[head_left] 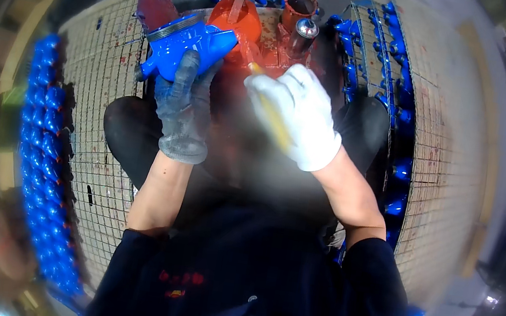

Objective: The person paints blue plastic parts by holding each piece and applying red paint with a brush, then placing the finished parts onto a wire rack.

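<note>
Nearest is the worker's dark shirt (238,254). The blue fitting (181,46) is held up ahead of it; the grey-gloved left hand (187,109) has its grip clasped on the underside. The white-gloved right hand (298,116), near the fitting, has its grip wrapped round a yellow tool (273,116). Beyond stand an orange tub (223,17) and red-stained can (291,20). Blue parts (46,160) line both sides.

A workshop: blue parts (52,120) in rows (beside red-flecked mesh (96,154)).
</note>
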The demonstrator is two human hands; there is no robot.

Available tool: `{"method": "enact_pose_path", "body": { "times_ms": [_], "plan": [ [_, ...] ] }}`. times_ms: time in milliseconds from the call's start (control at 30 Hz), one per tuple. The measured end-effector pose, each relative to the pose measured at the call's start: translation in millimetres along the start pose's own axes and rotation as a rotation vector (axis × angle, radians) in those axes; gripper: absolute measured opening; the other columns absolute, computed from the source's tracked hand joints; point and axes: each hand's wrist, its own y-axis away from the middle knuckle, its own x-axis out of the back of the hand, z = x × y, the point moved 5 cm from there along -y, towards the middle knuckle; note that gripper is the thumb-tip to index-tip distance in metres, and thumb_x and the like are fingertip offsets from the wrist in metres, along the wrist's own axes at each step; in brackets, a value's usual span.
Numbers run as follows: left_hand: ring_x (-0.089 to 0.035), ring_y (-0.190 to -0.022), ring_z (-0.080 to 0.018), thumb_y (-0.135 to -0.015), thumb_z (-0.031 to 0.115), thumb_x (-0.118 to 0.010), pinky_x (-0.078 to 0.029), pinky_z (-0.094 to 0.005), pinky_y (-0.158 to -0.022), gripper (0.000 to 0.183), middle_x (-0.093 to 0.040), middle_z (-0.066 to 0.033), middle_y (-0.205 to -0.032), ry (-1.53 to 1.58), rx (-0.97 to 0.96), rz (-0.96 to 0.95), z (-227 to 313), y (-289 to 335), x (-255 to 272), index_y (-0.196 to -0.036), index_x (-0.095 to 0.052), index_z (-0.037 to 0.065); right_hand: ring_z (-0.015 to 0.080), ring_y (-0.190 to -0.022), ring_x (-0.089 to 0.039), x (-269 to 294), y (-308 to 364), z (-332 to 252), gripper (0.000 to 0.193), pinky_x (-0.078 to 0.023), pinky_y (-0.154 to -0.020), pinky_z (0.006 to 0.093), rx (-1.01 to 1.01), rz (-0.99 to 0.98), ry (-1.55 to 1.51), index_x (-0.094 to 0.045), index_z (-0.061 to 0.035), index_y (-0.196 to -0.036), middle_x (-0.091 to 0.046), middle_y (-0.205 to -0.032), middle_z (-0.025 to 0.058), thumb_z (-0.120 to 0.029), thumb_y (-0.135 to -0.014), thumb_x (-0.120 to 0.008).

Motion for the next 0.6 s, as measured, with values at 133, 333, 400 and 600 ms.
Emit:
{"method": "enact_pose_path", "body": {
  "times_ms": [133, 333, 400, 600],
  "plan": [
    [-0.054, -0.131, -0.0300, -0.093, 0.020, -0.074, -0.048, -0.0482, -0.112, 0.066, -0.052, -0.0153, -0.142, 0.115, 0.038, 0.045, 3.6, -6.2, 6.9, -0.147, -0.040, 0.001, 0.0245, -0.078, -0.057, -22.8, 13.0, 4.5, 0.034, -0.047, -0.071, 0.0364, 0.009, 0.000, 0.005, -0.068, -0.0085, -0.111, -0.060, -0.081, 0.0060, -0.009, -0.078, -0.075],
    [-0.050, -0.135, -0.0338, -0.096, 0.024, -0.072, -0.045, -0.0551, -0.115, 0.068, -0.046, -0.0178, -0.148, 0.284, 0.150, -0.072, 12.7, -51.6, 42.0, -0.150, -0.035, 0.002, 0.0240, -0.074, -0.060, -44.0, 23.7, 74.6, 0.031, -0.050, -0.068, 0.0356, -0.217, 0.140, -0.129, -0.074, -0.0086, -0.111, -0.070, -0.086, 0.0064, -0.009, -0.080, -0.081],
    [-0.050, -0.135, -0.0337, -0.097, 0.025, -0.071, -0.044, -0.0555, -0.115, 0.067, -0.046, -0.0173, -0.149, 0.281, 0.141, -0.108, 14.3, -69.0, 56.4, -0.149, -0.036, 0.002, 0.0253, -0.081, -0.061, -63.3, 25.4, 100.8, 0.029, -0.052, -0.075, 0.0363, -0.307, 0.070, -0.165, -0.076, -0.0119, -0.111, -0.069, -0.089, 0.0067, -0.013, -0.082, -0.080],
    [-0.052, -0.132, -0.0336, -0.096, 0.029, -0.072, -0.045, -0.0548, -0.114, 0.066, -0.050, -0.0183, -0.144, 0.344, 0.121, 0.030, 5.1, -92.1, 101.3, -0.147, -0.040, 0.001, 0.0236, -0.086, -0.059, -131.0, 14.0, 140.6, 0.021, -0.051, -0.077, 0.0350, -0.182, -0.185, 0.050, -0.076, -0.0195, -0.107, -0.063, -0.087, 0.0037, -0.020, -0.086, -0.075]
  ]
}}
